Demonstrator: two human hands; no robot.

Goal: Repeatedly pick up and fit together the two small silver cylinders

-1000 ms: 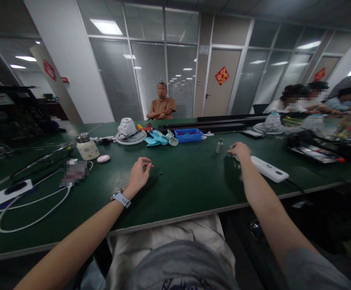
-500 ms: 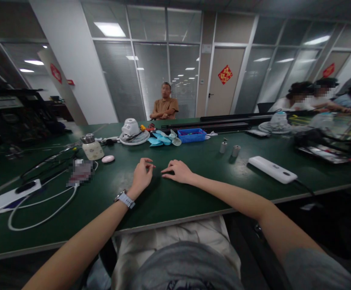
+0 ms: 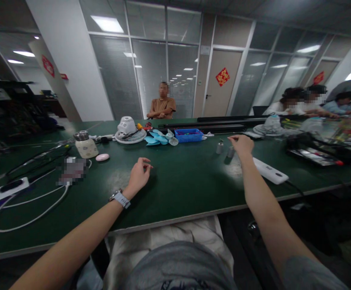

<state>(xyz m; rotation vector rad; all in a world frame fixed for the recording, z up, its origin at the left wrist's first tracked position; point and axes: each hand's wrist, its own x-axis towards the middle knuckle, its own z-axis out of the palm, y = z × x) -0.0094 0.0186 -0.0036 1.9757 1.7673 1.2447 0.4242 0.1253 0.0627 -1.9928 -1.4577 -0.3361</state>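
Green counter is lying bare again between the two arms, because the right hand is swinging back out to about 1 o'clock. Half a second ago it was resting flat beside the left hand at 12 o'clock. A tiny dark speck lay on the counter there a second ago, and it is no longer showing. Whether the right hand is carrying it off is too small to tell.

That hand is now hovering just beside the two small metal cylinders, on their 3 o'clock side, with its fingers bunched and pointing down toward them. It is not plainly touching either one, and I cannot tell whether anything is sitting between its fingertips.

The left hand is staying where it was, with the wristwatch showing and the heel of the hand near the counter. Its fingers are loosely curled and its thumb is meeting the forefinger in a pinch. Nothing readable is showing inside that pinch.

Both cylinders are standing upright, close together but apart. They are short, dull grey and lightly reflecting the ceiling light, and the farther one seems to be carrying a small stub on top. A white power strip is lying at their 4 o'clock, and a blue tray is sitting at their 10 o'clock.
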